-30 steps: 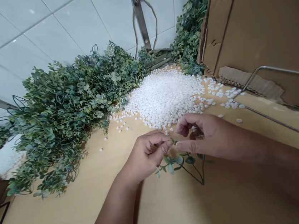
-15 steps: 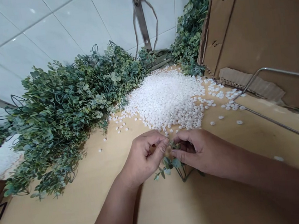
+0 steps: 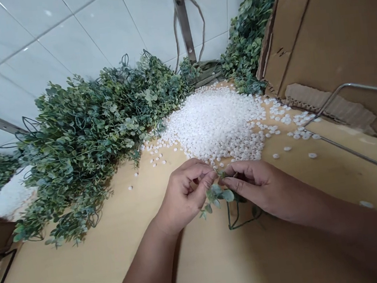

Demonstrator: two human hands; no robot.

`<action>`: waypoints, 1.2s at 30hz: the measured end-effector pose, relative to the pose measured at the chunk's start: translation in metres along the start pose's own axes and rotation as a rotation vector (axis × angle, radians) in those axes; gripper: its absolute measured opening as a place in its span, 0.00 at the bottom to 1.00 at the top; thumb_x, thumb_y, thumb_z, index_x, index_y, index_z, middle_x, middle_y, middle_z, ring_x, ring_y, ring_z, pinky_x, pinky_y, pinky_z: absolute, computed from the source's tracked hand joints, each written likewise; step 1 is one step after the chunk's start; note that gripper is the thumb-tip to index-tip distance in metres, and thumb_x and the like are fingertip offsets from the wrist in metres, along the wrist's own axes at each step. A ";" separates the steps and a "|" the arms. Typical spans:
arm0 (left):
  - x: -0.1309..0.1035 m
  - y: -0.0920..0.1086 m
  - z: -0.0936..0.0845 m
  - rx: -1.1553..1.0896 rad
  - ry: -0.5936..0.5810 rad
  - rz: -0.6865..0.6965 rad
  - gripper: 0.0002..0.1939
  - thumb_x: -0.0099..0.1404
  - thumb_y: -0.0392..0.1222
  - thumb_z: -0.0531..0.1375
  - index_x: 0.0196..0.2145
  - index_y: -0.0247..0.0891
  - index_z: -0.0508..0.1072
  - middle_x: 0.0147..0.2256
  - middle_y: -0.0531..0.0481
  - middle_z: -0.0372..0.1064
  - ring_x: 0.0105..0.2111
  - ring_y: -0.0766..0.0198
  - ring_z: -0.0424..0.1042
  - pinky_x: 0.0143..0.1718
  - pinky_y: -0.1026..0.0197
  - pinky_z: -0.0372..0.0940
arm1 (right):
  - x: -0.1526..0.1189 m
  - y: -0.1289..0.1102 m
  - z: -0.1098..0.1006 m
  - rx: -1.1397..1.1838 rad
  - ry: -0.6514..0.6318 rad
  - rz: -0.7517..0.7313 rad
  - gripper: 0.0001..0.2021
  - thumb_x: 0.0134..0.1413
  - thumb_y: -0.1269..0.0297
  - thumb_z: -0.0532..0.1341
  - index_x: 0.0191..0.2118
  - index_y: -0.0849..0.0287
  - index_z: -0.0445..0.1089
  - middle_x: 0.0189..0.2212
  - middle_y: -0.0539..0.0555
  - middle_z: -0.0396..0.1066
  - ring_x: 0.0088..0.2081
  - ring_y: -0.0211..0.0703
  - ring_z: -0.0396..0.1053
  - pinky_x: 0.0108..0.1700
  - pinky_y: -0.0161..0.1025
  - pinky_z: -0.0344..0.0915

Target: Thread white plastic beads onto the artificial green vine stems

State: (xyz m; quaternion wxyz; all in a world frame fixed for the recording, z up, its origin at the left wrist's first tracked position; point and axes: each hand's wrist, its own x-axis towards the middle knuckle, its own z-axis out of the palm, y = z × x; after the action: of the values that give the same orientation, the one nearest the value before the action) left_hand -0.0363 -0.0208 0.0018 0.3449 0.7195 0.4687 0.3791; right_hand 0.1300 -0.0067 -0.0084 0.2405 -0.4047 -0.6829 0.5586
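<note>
My right hand (image 3: 252, 182) pinches a small green leafy sprig (image 3: 217, 193) whose leaves and dark looped stem hang below the fingers. Close beside it, my left hand (image 3: 191, 193) has thumb and forefinger pressed together at the sprig's upper end; what lies between those fingertips is too small to make out. Just beyond both hands rises a heap of small white plastic pieces (image 3: 218, 120). A large pile of artificial green foliage (image 3: 95, 134) lies to the left of the heap.
A cardboard box (image 3: 340, 42) stands at the right, with a bent metal wire frame (image 3: 356, 152) before it. More foliage (image 3: 248, 39) leans at the back by the tiled wall (image 3: 100, 24). Loose white pieces (image 3: 312, 155) are scattered on the wooden table (image 3: 127, 262).
The whole view has shifted slightly, moving the scene rightward. The sprig has turned between my hands, and its looped stem now hangs more open. Both hands stay close together.
</note>
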 end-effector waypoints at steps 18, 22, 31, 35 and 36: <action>0.006 -0.042 -0.004 0.353 0.297 -0.151 0.08 0.56 0.38 0.59 0.34 0.38 0.76 0.30 0.49 0.67 0.27 0.67 0.65 0.27 0.63 0.60 | -0.002 -0.003 0.001 0.090 0.000 0.054 0.07 0.50 0.62 0.53 0.27 0.60 0.63 0.22 0.49 0.65 0.25 0.36 0.62 0.25 0.32 0.57; 0.010 -0.045 0.004 0.458 0.241 -0.120 0.10 0.57 0.35 0.58 0.37 0.37 0.75 0.30 0.48 0.67 0.31 0.64 0.67 0.34 0.61 0.62 | 0.000 -0.002 0.003 -0.018 -0.008 0.024 0.08 0.51 0.63 0.51 0.27 0.60 0.62 0.21 0.49 0.62 0.25 0.36 0.60 0.27 0.34 0.57; 0.013 -0.040 0.005 0.580 0.244 -0.165 0.08 0.58 0.34 0.56 0.33 0.40 0.75 0.31 0.49 0.70 0.31 0.63 0.69 0.33 0.62 0.63 | 0.001 0.000 0.004 -0.067 0.026 -0.032 0.10 0.51 0.59 0.52 0.24 0.59 0.61 0.20 0.49 0.59 0.24 0.37 0.58 0.24 0.34 0.55; 0.013 -0.039 0.004 0.604 0.229 -0.171 0.08 0.58 0.35 0.56 0.34 0.39 0.75 0.31 0.49 0.70 0.32 0.62 0.69 0.34 0.61 0.63 | 0.001 0.004 0.004 -0.096 0.049 -0.049 0.13 0.52 0.56 0.50 0.23 0.57 0.57 0.19 0.48 0.56 0.23 0.37 0.57 0.24 0.34 0.54; 0.013 -0.039 0.004 0.604 0.226 -0.168 0.08 0.58 0.35 0.56 0.33 0.39 0.75 0.31 0.49 0.70 0.32 0.62 0.69 0.34 0.61 0.63 | 0.001 0.004 0.004 -0.106 0.048 -0.046 0.13 0.52 0.56 0.50 0.22 0.57 0.56 0.18 0.47 0.54 0.23 0.37 0.55 0.24 0.34 0.53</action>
State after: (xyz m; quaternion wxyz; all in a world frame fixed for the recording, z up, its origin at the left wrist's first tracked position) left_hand -0.0450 0.0035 -0.0304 0.0919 0.7013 0.6529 0.2708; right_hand 0.1274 -0.0083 -0.0137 0.2478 -0.4144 -0.7145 0.5064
